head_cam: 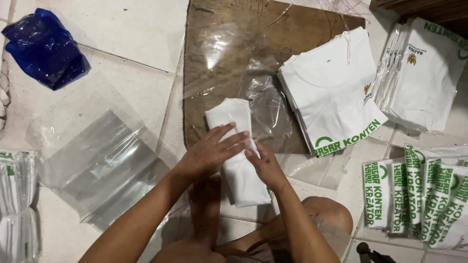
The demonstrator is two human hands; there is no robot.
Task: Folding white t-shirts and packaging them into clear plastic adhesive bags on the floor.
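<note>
A folded white shirt (237,170) lies as a long narrow bundle across the front edge of a brown board (219,44). My left hand (212,151) rests flat on its middle with fingers spread. My right hand (265,165) presses the bundle's right side with fingertips. A crumpled clear plastic bag (265,104) lies just behind the shirt on the board.
A stack of flat white shirts with green print (331,92) sits right of the board, another stack (426,68) further right. Rolled shirts (419,195) line the lower right. Clear bags (102,160) pile at left, a blue bag (44,46) at top left, bagged shirts (14,195) at far left.
</note>
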